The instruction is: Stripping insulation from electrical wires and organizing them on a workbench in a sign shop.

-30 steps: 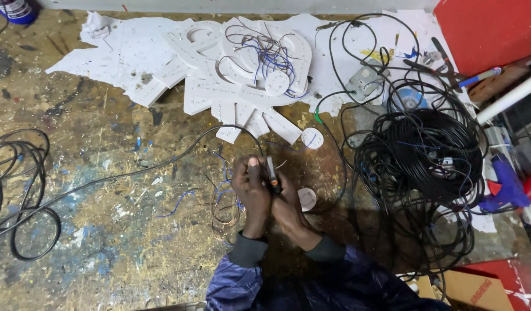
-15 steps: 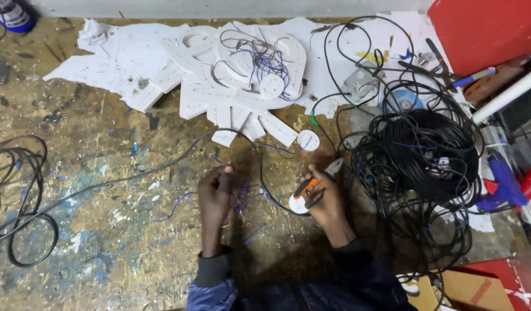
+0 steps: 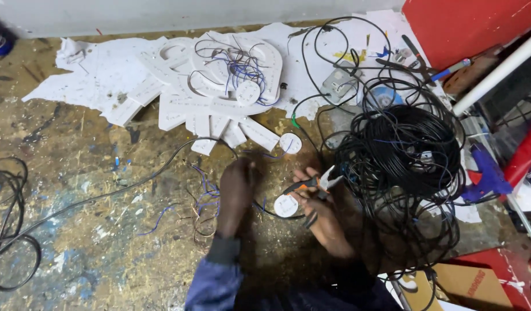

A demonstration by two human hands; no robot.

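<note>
Gripped in our right hand (image 3: 317, 198) are orange-handled pliers (image 3: 313, 184), with a small white disc (image 3: 286, 205) just below them. Our left hand (image 3: 238, 183) pinches a thin black wire (image 3: 162, 167) (blue strands lie beside it) on the paint-stained floor (image 3: 75, 230); a black cable tangle (image 3: 409, 155) sits right.

The hands (image 3: 277, 190) have parted, right gripping pliers (image 3: 314, 184).

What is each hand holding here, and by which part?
The right hand holds pliers by the orange and black handles, jaws pointing right. The left hand pinches a black wire near its end; the exact hold is too dark to tell.
</note>
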